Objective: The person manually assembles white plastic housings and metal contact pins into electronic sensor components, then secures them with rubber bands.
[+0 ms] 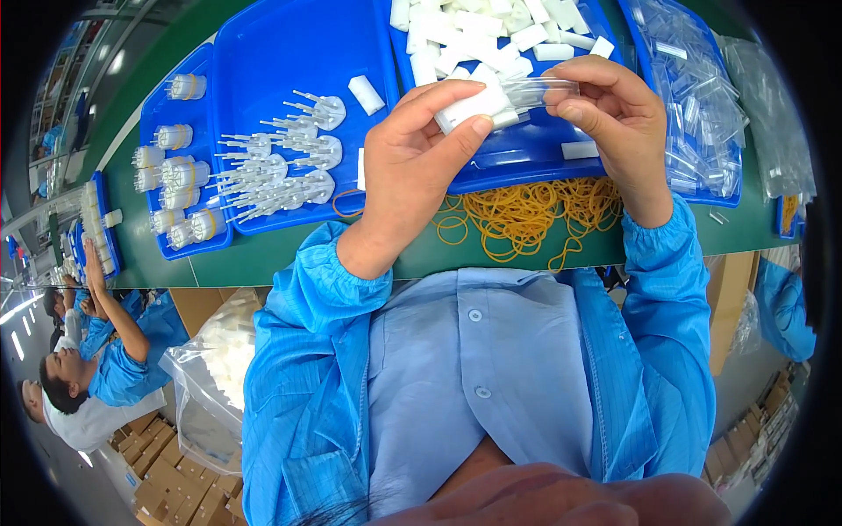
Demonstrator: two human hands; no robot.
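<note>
In front of my chest, my left hand (405, 153) is closed round white plastic pieces (467, 107), with the thumb pressed on top. Clear plastic tubes (530, 90) meet the right end of these pieces. My right hand (621, 121) pinches the far end of the tubes between thumb and fingers. Whether the tubes go inside the white pieces, I cannot tell. Both hands are raised over a blue tray (526, 171) with a heap of white blocks (478, 39) at its far side. Yellow rubber bands (517, 219) lie along its near edge.
Left stands a blue tray (298, 44) with white round bases (320, 151) bearing thin prongs. Beyond it, a narrower blue tray (175, 250) holds banded white bundles (184, 171). Clear tubes (697, 114) fill the right-hand tray. Co-workers (114, 351) sit at far left, near a bag of white pieces (230, 359).
</note>
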